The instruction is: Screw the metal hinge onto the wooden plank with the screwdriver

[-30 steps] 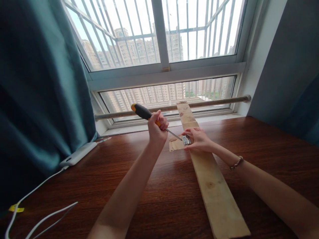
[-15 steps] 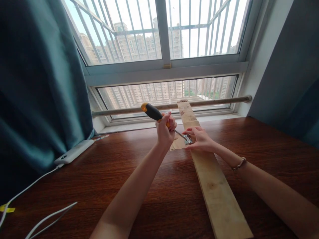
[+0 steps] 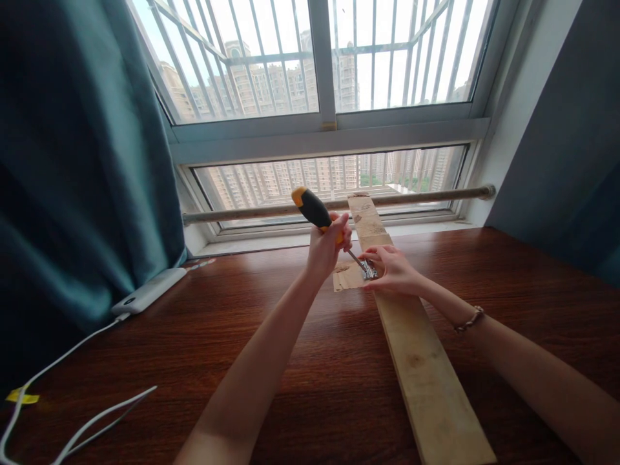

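My left hand (image 3: 328,248) is closed around the black and yellow handle of a screwdriver (image 3: 311,206). The tool tilts, handle up to the left, and its shaft runs down to a small silver metal hinge (image 3: 369,270); whether the tip sits in a screw is too small to tell. My right hand (image 3: 398,271) pinches the hinge between thumb and fingers, partly covering it. Underneath lie a long pale wooden board (image 3: 421,361) and a short wooden piece (image 3: 345,278) that sticks out to its left.
A brown wood-grain tabletop (image 3: 271,387) carries everything. At left are a white power bank (image 3: 149,290) with a white cable (image 3: 68,360) and a dark teal curtain (image 3: 82,161). A metal rail (image 3: 252,213) crosses before the barred window, near the board's far end.
The screwdriver handle has swung a little up and to the right with my left hand, and its shaft stands steeper. My right hand keeps its place on the hinge. The view has shifted slightly.
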`<move>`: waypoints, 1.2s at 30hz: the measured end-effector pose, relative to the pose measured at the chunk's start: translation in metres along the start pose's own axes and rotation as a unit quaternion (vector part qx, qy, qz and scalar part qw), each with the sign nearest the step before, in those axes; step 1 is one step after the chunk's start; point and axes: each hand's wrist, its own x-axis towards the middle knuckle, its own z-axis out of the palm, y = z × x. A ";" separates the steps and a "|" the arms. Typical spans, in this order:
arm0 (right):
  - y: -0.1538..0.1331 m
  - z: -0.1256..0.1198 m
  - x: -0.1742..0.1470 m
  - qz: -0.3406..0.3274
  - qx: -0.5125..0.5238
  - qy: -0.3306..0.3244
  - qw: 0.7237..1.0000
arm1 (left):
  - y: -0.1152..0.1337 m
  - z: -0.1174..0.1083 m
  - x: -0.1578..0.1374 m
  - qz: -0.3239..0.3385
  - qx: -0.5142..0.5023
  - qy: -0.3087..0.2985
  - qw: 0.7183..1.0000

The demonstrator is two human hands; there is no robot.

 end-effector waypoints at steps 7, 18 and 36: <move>0.000 0.000 0.000 0.005 -0.001 -0.002 1.000 | 0.009 -0.016 0.010 0.028 0.210 0.009 0.977; 0.004 0.003 0.001 0.000 -0.005 0.000 1.000 | 0.030 0.002 -0.005 0.022 0.213 -0.038 0.976; 0.000 0.001 0.000 0.008 -0.018 -0.002 1.000 | 0.026 0.001 -0.006 0.061 0.197 -0.119 0.971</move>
